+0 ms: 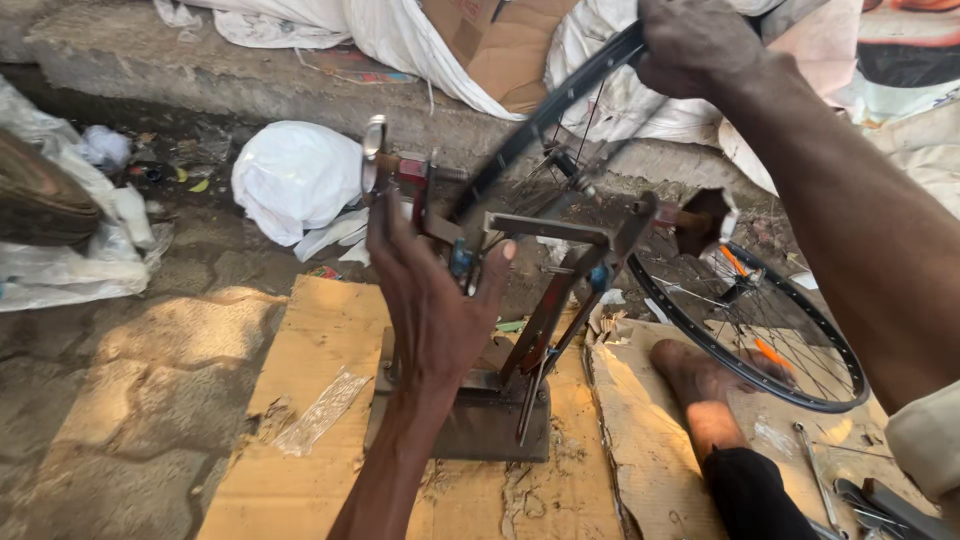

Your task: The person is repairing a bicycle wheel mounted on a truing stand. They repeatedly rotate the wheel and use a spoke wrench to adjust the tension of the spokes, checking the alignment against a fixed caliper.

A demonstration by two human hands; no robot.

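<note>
On cardboard [300,350], left hand [435,300] grips stand [540,300]; right hand [695,45] grips rim [560,105].

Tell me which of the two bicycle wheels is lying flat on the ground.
The black-rimmed wheel with orange spoke clips, lying on the cardboard by the foot. The other wheel stands in the metal stand, gripped by the right hand.

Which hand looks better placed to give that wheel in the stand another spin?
The right hand, probably: it already grasps the wheel rim at the top, while the left hand is on the metal stand.
</note>
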